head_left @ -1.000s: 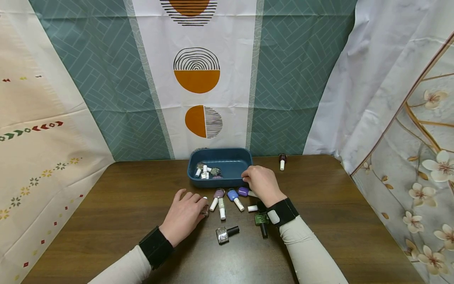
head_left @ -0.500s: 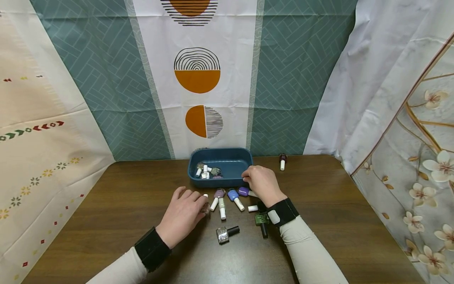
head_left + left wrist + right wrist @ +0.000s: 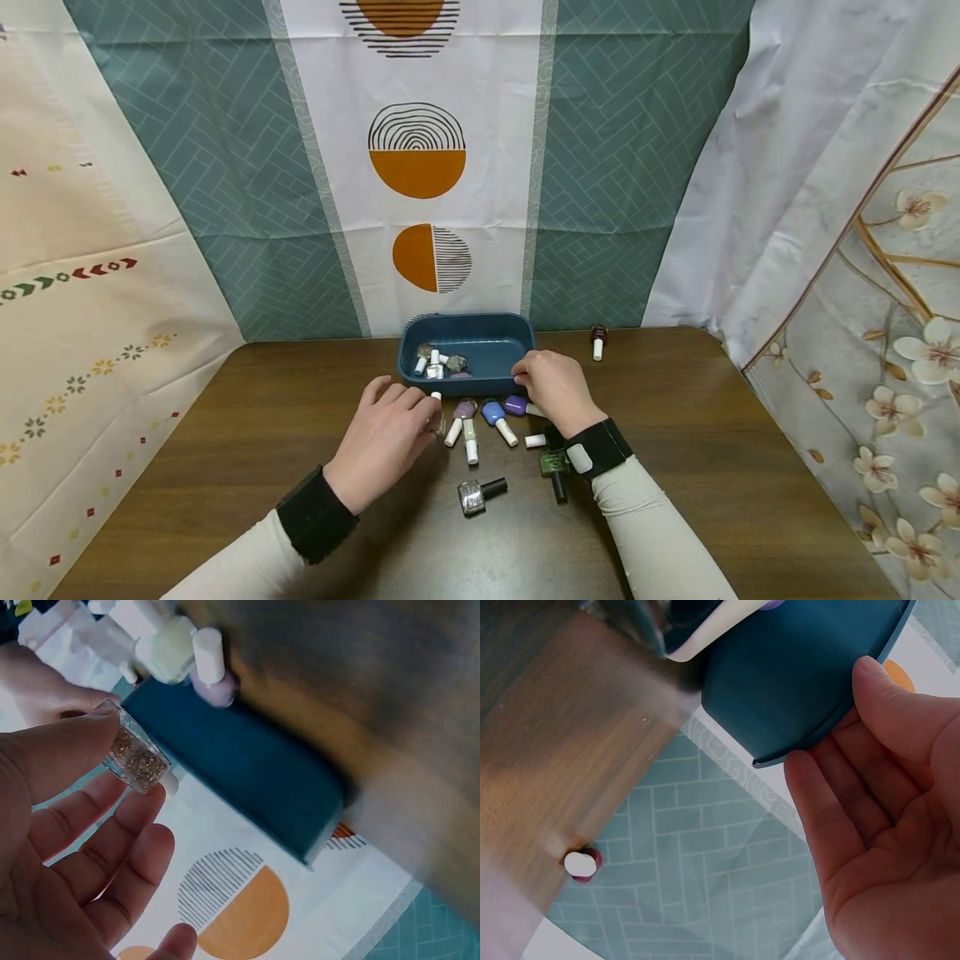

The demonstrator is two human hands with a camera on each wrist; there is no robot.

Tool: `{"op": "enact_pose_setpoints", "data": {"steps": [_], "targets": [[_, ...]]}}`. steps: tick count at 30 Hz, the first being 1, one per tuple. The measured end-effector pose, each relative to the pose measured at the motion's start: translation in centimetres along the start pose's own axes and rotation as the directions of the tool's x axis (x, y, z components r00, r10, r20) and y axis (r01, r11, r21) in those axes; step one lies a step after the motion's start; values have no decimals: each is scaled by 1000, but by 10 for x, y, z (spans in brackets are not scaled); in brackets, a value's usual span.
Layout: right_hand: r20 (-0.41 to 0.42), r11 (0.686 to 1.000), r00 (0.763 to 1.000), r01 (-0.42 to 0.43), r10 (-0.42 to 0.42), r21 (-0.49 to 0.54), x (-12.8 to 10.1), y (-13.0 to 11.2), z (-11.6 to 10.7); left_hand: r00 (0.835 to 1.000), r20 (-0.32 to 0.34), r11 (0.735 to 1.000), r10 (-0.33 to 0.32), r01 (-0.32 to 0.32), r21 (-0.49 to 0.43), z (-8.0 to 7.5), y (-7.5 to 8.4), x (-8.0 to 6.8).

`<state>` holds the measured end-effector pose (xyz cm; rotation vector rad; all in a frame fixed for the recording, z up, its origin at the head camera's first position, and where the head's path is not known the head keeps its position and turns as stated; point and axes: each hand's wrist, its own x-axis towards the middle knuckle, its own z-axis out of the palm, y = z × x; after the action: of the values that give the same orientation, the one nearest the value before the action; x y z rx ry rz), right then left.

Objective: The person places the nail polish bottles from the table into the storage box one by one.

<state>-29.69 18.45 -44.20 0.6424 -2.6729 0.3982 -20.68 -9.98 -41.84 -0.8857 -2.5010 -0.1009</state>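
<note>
My left hand [image 3: 386, 433] pinches a small clear nail polish bottle [image 3: 137, 759] with copper glitter between thumb and fingers, just in front of the dark blue bin [image 3: 498, 350]. In the head view mostly its white cap shows past the fingers. My right hand [image 3: 555, 385] grips the bin's right front corner; in the right wrist view the thumb lies at the rim and the fingers curl around the wall. Inside the bin, at its left end, lie several nail polish bottles, among them a silvery one [image 3: 435, 371] with a white cap.
Before the bin lie mauve [image 3: 465, 408], blue [image 3: 492, 411] and violet [image 3: 515, 405] polish bottles and a pale one [image 3: 470, 442]. Nearer are a silver glitter bottle [image 3: 472, 497] and a green one [image 3: 553, 464], both black-capped. A dark red bottle [image 3: 597, 335] sits at the back right.
My left hand has raised the glitter bottle and shifted it towards the bin, its white cap now close to the front wall. My right hand has stayed on the bin's corner.
</note>
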Motion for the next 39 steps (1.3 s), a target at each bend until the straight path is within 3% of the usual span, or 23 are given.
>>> {"op": "enact_pose_setpoints", "data": {"steps": [19,39], "targets": [[8,1000,1000,-8,8,-9,-1,-1,0,1000,-26,999,-2,3,42,-11,-15,26],[9,1000,1000,-8,8,-2,-1,-2,-1,999,-26,998,-40,41,39,-5,-33,57]]}}
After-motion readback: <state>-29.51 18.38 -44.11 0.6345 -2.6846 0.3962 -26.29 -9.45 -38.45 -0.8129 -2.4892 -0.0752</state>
